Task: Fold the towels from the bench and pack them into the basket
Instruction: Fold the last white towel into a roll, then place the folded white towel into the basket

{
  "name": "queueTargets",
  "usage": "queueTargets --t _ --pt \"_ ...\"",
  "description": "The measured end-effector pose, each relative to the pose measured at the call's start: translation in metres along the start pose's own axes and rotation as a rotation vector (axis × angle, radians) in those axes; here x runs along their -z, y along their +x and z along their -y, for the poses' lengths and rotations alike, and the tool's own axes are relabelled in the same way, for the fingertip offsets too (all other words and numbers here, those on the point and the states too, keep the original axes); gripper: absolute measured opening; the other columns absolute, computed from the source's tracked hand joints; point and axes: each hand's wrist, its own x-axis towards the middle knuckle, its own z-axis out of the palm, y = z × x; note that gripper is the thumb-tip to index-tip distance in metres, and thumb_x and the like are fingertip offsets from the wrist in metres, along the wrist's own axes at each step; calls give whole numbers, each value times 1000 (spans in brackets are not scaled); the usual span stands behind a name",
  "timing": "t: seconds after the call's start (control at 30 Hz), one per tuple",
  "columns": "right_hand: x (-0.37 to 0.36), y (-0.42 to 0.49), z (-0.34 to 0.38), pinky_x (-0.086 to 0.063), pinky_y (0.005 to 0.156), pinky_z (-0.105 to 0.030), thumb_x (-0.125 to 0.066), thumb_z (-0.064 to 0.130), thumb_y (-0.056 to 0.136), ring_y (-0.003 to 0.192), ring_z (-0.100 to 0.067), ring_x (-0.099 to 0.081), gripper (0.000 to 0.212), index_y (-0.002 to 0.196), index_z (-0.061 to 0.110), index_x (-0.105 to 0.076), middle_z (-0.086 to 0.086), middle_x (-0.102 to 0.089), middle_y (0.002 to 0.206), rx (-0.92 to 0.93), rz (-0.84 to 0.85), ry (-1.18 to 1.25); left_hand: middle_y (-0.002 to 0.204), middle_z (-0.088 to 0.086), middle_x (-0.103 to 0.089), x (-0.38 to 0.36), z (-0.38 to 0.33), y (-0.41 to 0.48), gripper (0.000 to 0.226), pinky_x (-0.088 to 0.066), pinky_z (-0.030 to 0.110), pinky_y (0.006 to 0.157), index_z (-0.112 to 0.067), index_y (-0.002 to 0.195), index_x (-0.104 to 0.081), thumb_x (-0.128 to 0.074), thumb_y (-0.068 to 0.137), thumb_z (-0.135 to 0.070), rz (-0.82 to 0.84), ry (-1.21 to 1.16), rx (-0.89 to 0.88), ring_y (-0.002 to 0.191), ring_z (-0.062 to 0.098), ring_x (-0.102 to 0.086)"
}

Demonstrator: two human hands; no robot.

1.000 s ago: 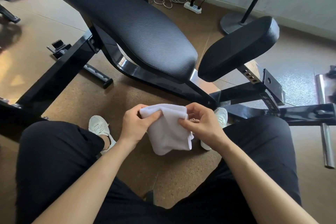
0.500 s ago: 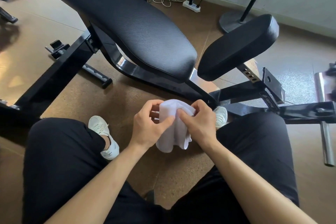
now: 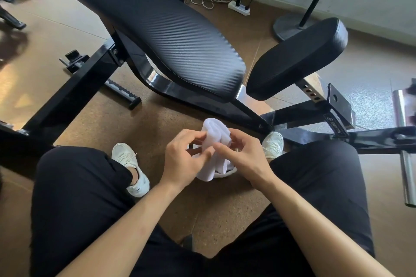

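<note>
While the fingers point(image 3: 191, 136) of the left hand point(image 3: 182, 159) and right hand point(image 3: 245, 159) pinch the bunched white towel point(image 3: 216, 135), the tabletop point(image 3: 171, 36) lies beyond them.

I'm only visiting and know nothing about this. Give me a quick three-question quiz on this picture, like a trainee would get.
1. True or false: the towel is black.
2. The towel is held by: A) one hand B) both hands C) neither hand
3. Fill in: the bench padding is coloured ____.

Key: 1 false, it is white. 2 B, the left hand and right hand both grip it. 3 black.
</note>
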Motion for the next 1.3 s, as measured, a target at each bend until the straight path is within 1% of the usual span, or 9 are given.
queueTargets --t 0.17,0.3,0.53,0.7,0.83,0.9,0.97,1.1,1.3 --pt "8 1 0 -63 85 -38 -82 41 82 102 -7 -70 46 123 22 -70 12 -75 107 59 -45 16 111 -2 -65 -1 -1 -3 40 -56 17 82 -10 121 -74 -62 88 -30 198 -178 -32 106 14 -64" --pt "14 3 1 -63 86 -40 -79 29 87 106 -12 -71 39 123 18 -71 7 -75 110 70 -16 160 114 -1 -60 6 2 6 42 -54 20 87 -13 118 -71 -68 85 -39 89 -160 6 107 18 -61" --pt "21 5 3 -63 82 -35 -69 19 93 106 -21 -73 24 116 14 -71 0 -76 106 11 -11 390 127 -5 -60 4 -6 7 100 -58 24 81 -31 140 -43 -74 60 -82 454 -447 327 113 8 -65" --pt "21 8 -3 -63 82 -38 -70 27 90 100 -24 -75 27 112 13 -71 -4 -77 103 -121 -89 466 126 -6 -61 -5 3 2 69 -57 21 83 -28 139 -45 -78 82 -50 516 -407 416 114 7 -65" --pt "13 9 -21 -60 88 -51 -70 33 94 97 -24 -72 21 106 17 -64 -12 -69 109 -278 -119 393 126 -5 -65 -20 14 -14 77 -60 37 94 -28 139 -49 -79 75 -61 478 -433 623 114 14 -66" --pt "8 7 -31 -62 82 -41 -72 24 93 96 -15 -67 23 108 24 -55 -11 -63 114 -355 -52 396 124 -7 -65 -36 20 -27 82 -57 45 99 -30 135 -52 -79 68 -70 451 -408 739 113 14 -65" --pt "5 7 -46 -59 69 -23 -77 15 89 105 -10 -63 55 126 36 -41 5 -59 120 -405 56 417 123 -7 -67 -54 26 -33 86 -55 46 102 -30 133 -53 -75 64 -76 413 -431 849 112 14 -65" --pt "2 26 -75 -56 63 -13 -75 5 88 106 -5 -59 81 141 48 -30 13 -50 128 -436 137 331 127 -5 -61 -86 45 -25 83 -55 45 100 -32 136 -44 -69 72 -77 402 -352 933 112 16 -61" --pt "-17 74 -128 -64 83 -36 -69 3 90 112 -20 -65 73 147 37 -37 -7 -55 132 -491 44 185 126 -2 -56 -129 88 -8 72 -54 35 88 -26 137 -37 -68 85 -64 387 -306 1046 108 16 -58"
